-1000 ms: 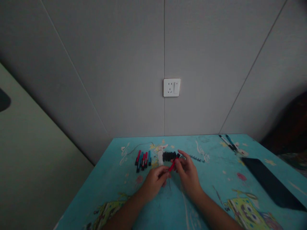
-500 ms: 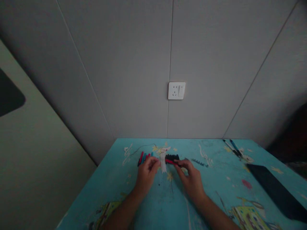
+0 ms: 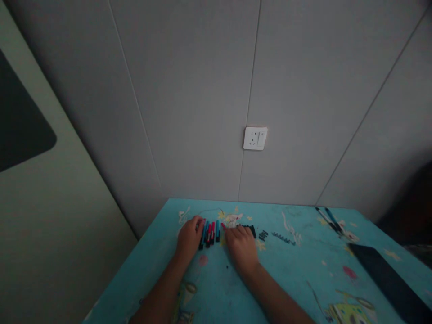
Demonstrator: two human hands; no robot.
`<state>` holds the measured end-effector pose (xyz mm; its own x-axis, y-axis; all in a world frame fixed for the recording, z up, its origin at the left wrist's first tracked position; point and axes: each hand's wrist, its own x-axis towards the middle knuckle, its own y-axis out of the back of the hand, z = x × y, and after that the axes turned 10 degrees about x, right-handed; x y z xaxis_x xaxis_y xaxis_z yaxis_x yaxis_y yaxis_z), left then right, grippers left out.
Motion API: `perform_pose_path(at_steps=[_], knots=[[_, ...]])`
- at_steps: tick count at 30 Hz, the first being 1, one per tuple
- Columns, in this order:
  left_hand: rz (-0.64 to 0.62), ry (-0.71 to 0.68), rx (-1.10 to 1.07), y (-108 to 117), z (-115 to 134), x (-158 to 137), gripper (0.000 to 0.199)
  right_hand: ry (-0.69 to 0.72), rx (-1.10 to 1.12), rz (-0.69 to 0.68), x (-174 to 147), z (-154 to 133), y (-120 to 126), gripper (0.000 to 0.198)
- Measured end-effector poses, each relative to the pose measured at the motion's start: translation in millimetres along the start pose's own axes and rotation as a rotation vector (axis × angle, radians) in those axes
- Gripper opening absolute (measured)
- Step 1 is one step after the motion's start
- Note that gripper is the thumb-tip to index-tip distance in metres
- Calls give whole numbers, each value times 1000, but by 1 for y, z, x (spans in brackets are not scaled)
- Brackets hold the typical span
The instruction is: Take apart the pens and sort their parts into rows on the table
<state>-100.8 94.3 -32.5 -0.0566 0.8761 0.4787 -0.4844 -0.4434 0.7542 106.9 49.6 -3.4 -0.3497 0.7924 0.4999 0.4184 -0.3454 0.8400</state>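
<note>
Several red and blue pen barrels [image 3: 212,235] with black ends lie side by side on the table. At the left end of this row is my left hand [image 3: 188,237], its fingers curled and a bit of red barrel showing at the fingertips. My right hand [image 3: 241,246] is closed, palm down, just right of the row. From its fingers pokes the tip of a red pen barrel [image 3: 223,226]; the rest is hidden. Behind the right fingers lies a row of black pen parts [image 3: 252,230], partly covered. The thin white sticks seen earlier are out of sight.
Small dark pieces [image 3: 263,235] and a line of dark clips [image 3: 283,238] lie to the right. Two pens [image 3: 332,219] rest at the back right, near a long black flat panel [image 3: 388,274]. A wall with a socket [image 3: 255,138] stands behind the table.
My right hand has moved left with the red barrel, over where the white sticks lay. My left hand has shifted left to the row's outer end. The camera view has tilted and turned slightly.
</note>
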Motion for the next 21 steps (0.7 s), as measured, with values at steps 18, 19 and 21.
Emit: perform_pose_path(at_steps=[18, 19, 21], knots=[[-89, -514, 34, -5, 29, -19, 58, -170, 625, 85, 0, -23, 10, 20], [-69, -549, 41, -3, 32, -20, 59, -189, 690, 98, -2, -21, 12, 19], [-18, -608, 52, -1, 37, -23, 59, -245, 799, 115, -6, -18, 16, 17]])
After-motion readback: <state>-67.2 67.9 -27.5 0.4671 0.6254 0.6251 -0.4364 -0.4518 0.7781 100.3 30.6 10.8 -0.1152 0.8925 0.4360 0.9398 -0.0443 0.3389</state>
